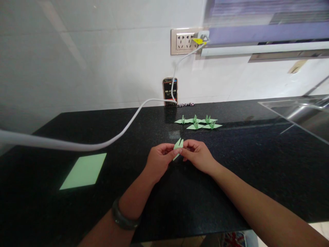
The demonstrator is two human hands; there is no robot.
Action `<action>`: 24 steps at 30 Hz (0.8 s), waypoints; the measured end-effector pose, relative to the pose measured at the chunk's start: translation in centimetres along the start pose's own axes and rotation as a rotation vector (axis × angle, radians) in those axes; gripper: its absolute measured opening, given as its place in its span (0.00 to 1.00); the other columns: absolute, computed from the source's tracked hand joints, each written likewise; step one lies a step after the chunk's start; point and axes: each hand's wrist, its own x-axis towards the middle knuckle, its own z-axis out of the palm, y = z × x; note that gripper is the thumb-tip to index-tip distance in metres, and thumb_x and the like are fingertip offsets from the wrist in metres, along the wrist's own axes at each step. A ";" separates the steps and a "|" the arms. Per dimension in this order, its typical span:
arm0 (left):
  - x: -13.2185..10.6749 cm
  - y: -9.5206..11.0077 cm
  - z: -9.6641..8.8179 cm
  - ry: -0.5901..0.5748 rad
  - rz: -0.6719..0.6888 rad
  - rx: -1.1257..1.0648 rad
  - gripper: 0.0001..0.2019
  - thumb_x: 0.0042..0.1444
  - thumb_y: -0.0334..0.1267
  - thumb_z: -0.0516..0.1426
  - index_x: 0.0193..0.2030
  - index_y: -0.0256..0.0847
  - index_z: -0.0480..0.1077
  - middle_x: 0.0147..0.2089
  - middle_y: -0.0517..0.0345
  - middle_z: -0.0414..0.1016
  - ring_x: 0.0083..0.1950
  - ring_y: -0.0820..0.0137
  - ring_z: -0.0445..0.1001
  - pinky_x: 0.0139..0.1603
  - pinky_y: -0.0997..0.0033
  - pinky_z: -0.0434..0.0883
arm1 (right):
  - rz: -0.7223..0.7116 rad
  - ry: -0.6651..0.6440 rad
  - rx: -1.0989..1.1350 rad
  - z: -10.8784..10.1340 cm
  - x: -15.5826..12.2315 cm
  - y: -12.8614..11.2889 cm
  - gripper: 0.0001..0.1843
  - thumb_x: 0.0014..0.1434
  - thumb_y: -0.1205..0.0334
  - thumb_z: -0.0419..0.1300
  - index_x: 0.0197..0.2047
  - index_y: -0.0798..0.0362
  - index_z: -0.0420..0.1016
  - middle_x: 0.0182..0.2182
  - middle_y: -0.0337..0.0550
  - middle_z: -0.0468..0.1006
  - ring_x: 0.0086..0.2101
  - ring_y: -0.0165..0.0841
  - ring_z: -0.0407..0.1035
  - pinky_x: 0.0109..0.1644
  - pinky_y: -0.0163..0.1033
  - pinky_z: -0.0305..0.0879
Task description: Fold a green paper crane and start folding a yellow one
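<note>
Between my two hands, just above the black countertop (169, 199), is a small light green folded paper (178, 145), narrow and pointed, with a slit between two tips at its upper end. My left hand (159, 159) pinches its left side with thumb and fingers. From the right, my right hand (199, 155) pinches the same paper, its thumb across the front. Beyond the hands stand several green origami cranes (196, 125) in two rows. To the left lies a flat sheet of green paper (84, 171).
A phone (170, 91) showing a timer leans on the tiled wall, a beaded string (187, 104) beside it. Its white cable (123, 132) runs from the wall socket (183, 42); a thick blurred stretch crosses the left side. A metal sink (308, 111) is at the right.
</note>
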 end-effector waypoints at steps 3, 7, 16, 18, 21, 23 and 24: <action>0.0 0.0 -0.1 0.014 -0.030 -0.025 0.13 0.45 0.41 0.58 0.35 0.35 0.71 0.29 0.56 0.72 0.29 0.74 0.68 0.30 0.74 0.65 | -0.025 -0.027 0.011 0.0 -0.2 -0.5 0.12 0.51 0.55 0.56 0.28 0.57 0.69 0.23 0.38 0.69 0.20 0.25 0.62 0.25 0.32 0.62; -0.1 0.2 -0.2 -0.029 -0.086 -0.114 0.13 0.47 0.43 0.56 0.35 0.36 0.71 0.29 0.57 0.70 0.29 0.75 0.67 0.30 0.74 0.66 | -0.062 -0.013 0.092 0.0 -0.3 -0.8 0.11 0.52 0.56 0.55 0.30 0.56 0.69 0.24 0.38 0.69 0.20 0.24 0.63 0.26 0.33 0.62; -0.4 0.4 -0.2 -0.114 -0.178 -0.196 0.11 0.48 0.43 0.55 0.32 0.35 0.68 0.27 0.59 0.66 0.26 0.78 0.64 0.26 0.77 0.65 | -0.060 0.003 0.252 0.1 -0.2 -0.8 0.11 0.49 0.58 0.60 0.34 0.54 0.65 0.23 0.36 0.68 0.20 0.24 0.64 0.25 0.32 0.63; -0.4 0.3 -0.2 -0.134 -0.191 -0.207 0.11 0.48 0.42 0.55 0.31 0.35 0.68 0.26 0.59 0.65 0.26 0.78 0.64 0.26 0.78 0.65 | -0.063 -0.014 0.247 0.0 -0.2 -0.8 0.10 0.50 0.58 0.59 0.34 0.55 0.66 0.23 0.36 0.68 0.20 0.24 0.64 0.25 0.32 0.63; -0.4 0.2 -0.2 -0.148 -0.206 -0.226 0.11 0.48 0.43 0.55 0.31 0.35 0.68 0.25 0.60 0.64 0.26 0.78 0.63 0.26 0.78 0.65 | -0.072 -0.033 0.247 -0.1 -0.2 -0.6 0.09 0.51 0.59 0.58 0.34 0.55 0.66 0.24 0.36 0.68 0.21 0.24 0.64 0.25 0.32 0.62; -0.4 0.2 -0.2 -0.155 -0.216 -0.233 0.11 0.48 0.43 0.55 0.32 0.35 0.68 0.25 0.60 0.64 0.26 0.78 0.63 0.26 0.78 0.65 | -0.072 -0.037 0.244 -0.1 -0.2 -0.5 0.09 0.51 0.59 0.58 0.34 0.55 0.66 0.25 0.36 0.68 0.21 0.24 0.64 0.26 0.33 0.62; -0.4 0.2 -0.2 -0.157 -0.219 -0.233 0.11 0.48 0.43 0.55 0.32 0.35 0.68 0.25 0.60 0.64 0.25 0.78 0.63 0.26 0.78 0.65 | -0.069 -0.037 0.240 -0.1 -0.2 -0.4 0.09 0.51 0.59 0.58 0.34 0.55 0.66 0.25 0.37 0.69 0.21 0.24 0.64 0.26 0.33 0.63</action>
